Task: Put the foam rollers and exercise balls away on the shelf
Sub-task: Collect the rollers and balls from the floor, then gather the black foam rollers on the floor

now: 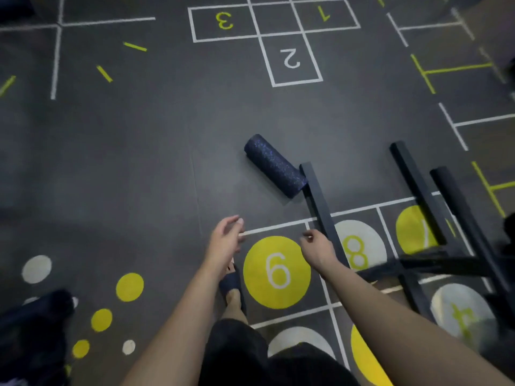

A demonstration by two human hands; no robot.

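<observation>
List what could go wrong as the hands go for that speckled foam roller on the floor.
1. The foam roller lies on its side on the smooth floor; a glancing touch might send it rolling away.
2. One end rests against a black frame bar, so knuckles may knock metal there.
3. Both the left hand and right hand are empty and short of it; stepping forward, the foot could catch the frame.
</observation>
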